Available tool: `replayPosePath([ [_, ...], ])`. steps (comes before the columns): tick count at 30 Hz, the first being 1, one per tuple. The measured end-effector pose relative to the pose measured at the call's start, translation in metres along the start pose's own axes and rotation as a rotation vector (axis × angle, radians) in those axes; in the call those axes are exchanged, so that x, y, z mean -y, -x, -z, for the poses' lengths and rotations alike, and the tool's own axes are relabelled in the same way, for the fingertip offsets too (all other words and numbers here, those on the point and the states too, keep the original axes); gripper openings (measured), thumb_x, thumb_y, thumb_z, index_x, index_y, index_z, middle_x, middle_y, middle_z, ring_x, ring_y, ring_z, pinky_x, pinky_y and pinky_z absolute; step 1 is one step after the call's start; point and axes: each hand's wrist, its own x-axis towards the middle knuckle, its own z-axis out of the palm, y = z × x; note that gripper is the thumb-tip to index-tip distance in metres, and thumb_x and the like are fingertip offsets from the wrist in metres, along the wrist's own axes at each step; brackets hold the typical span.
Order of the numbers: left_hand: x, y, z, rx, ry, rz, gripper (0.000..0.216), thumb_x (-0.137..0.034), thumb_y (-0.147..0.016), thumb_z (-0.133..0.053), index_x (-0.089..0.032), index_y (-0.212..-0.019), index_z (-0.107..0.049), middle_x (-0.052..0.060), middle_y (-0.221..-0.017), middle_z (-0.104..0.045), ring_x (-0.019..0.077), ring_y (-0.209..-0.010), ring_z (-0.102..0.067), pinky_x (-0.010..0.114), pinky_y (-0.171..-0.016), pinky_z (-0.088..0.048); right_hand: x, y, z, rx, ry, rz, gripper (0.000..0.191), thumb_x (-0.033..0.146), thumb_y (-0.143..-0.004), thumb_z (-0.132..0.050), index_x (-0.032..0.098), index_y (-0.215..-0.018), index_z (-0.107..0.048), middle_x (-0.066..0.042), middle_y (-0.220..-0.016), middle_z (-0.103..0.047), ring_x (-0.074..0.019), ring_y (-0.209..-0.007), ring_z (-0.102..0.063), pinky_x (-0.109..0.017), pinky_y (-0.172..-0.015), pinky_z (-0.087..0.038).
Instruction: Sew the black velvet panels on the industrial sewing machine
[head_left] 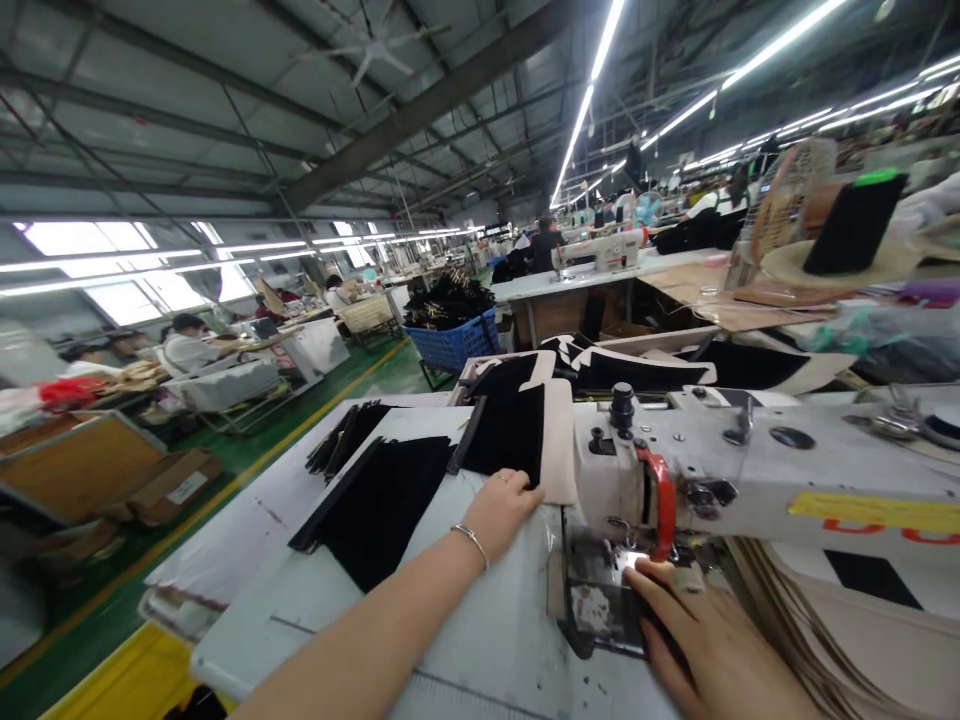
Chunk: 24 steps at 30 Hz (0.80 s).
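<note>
My left hand [501,512], with a bracelet on the wrist, has its fingers curled over the near edge of a black fabric piece [506,430]. A beige panel [557,440] runs along that piece's right side. My right hand [701,620] reaches to the needle area of a white sewing machine [750,450], its fingers stretched out and apart beside the red guard [662,505] and over the metal plate [607,615]. No held item shows in it. Left of my left arm another black fabric piece [390,500] with a dark strip along one edge lies on the table.
Dark strips [345,435] lie farther left on the white table [247,545]. More black and beige pieces [637,370] rest behind the machine. Stacked beige panels [795,610] stand at right. Beyond are a black thread cone [855,225], a blue crate [454,340] and seated people.
</note>
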Motion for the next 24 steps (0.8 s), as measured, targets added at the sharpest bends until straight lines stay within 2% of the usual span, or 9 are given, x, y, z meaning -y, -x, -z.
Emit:
replayPosePath([
  [5,0.064,-0.033,-0.022,-0.02,-0.062,0.178,0.034,-0.011,-0.092,-0.042,-0.024,-0.118,-0.06,0.008,-0.092,-0.051,0.0207,-0.089,-0.047,0.035,-0.081,-0.043,-0.002,-0.006,0.0,-0.012,0.04,0.005,0.043,0.031,-0.082,-0.054,0.021,-0.124,-0.057,-0.01,-0.109,-0.064,-0.0258,-0.095,-0.061,-0.042,-0.079,-0.053],
  [10,0.094,-0.072,-0.043,-0.039,-0.045,0.302,0.033,-0.019,-0.092,-0.045,-0.022,-0.122,-0.059,0.009,-0.096,-0.051,0.0221,-0.09,-0.047,0.037,-0.084,-0.041,-0.002,-0.008,0.005,0.076,-0.042,-0.055,0.045,0.025,-0.085,-0.051,0.024,-0.13,-0.052,-0.009,-0.113,-0.062,-0.0245,-0.102,-0.058,-0.041,-0.086,-0.051],
  [13,0.097,-0.079,-0.044,-0.031,-0.026,0.32,0.028,-0.025,-0.09,-0.051,-0.021,-0.114,-0.063,0.009,-0.1,-0.052,0.0224,-0.091,-0.049,0.036,-0.086,-0.041,-0.001,-0.011,0.005,0.091,-0.088,-0.101,0.044,0.024,-0.086,-0.05,0.024,-0.129,-0.052,-0.01,-0.116,-0.06,-0.0259,-0.108,-0.055,-0.044,-0.089,-0.048],
  [17,0.084,-0.078,-0.038,-0.008,0.016,0.289,0.018,-0.023,-0.088,-0.052,-0.016,-0.088,-0.068,0.01,-0.103,-0.056,0.0215,-0.096,-0.051,0.032,-0.089,-0.041,0.014,-0.018,0.022,0.086,-0.18,-0.129,0.038,0.019,-0.085,-0.049,0.023,-0.122,-0.056,-0.009,-0.115,-0.06,-0.0239,-0.106,-0.056,-0.045,-0.091,-0.046],
  [21,0.06,-0.073,-0.036,-0.018,0.114,0.259,0.017,-0.024,-0.087,-0.05,-0.016,-0.09,-0.065,0.01,-0.104,-0.061,0.0213,-0.099,-0.055,0.031,-0.091,-0.042,0.027,-0.003,0.077,-0.01,-0.296,-0.106,0.028,0.014,-0.086,-0.048,0.022,-0.109,-0.061,-0.007,-0.104,-0.063,-0.0174,-0.094,-0.059,-0.033,-0.083,-0.049],
  [23,0.054,-0.069,-0.036,-0.032,0.175,0.247,0.018,-0.026,-0.086,-0.049,-0.017,-0.091,-0.064,0.009,-0.102,-0.063,0.0224,-0.099,-0.056,0.032,-0.091,-0.043,0.018,0.023,0.109,-0.047,-0.29,-0.151,0.014,0.016,-0.087,-0.049,0.021,-0.087,-0.062,-0.004,-0.083,-0.062,-0.0139,-0.078,-0.058,-0.027,-0.07,-0.048],
  [24,0.054,-0.067,-0.036,-0.042,0.204,0.244,0.018,-0.027,-0.086,-0.049,-0.018,-0.09,-0.064,0.009,-0.101,-0.064,0.023,-0.1,-0.057,0.033,-0.091,-0.044,0.008,0.042,0.124,-0.055,-0.242,-0.211,0.016,0.017,-0.088,-0.05,0.021,-0.075,-0.058,-0.002,-0.071,-0.057,-0.013,-0.069,-0.056,-0.026,-0.065,-0.046],
])
